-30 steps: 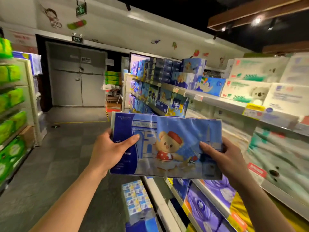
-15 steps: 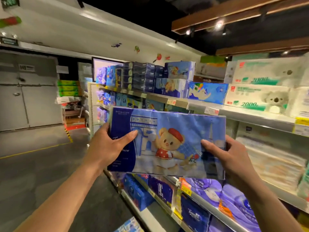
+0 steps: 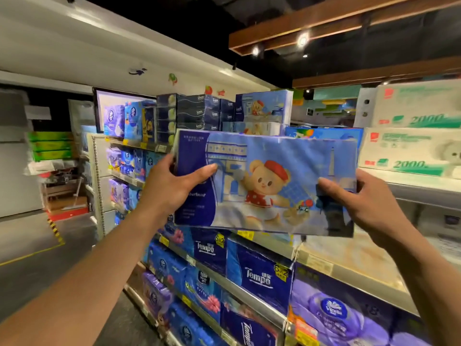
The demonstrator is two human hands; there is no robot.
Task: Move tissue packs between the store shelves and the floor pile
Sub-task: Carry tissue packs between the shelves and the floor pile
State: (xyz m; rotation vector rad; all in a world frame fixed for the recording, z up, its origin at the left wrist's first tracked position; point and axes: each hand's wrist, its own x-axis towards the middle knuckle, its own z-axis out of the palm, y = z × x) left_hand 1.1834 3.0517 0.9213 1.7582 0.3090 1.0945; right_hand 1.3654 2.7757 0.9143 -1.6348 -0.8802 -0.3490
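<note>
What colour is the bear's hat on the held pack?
Red; the hat on the pack shows clearly in the head view.

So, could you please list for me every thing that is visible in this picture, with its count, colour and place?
bear tissue pack: one, blue, held up in front of the shelves
matching bear packs: at least two, blue, top shelf behind it
Tempo boxes: a stack, dark blue, top shelf, left of them
Tempo packs: several, dark blue, lower shelves
Vinda packs: several, purple, lower right shelf
cartons: two, white with green print, upper right shelf
green boxes: one stack, green, far left
shelves: several tiers, grey metal, right of the aisle
left grip: one hand, holds the pack's left end
right grip: one hand, holds the pack's right end
</note>
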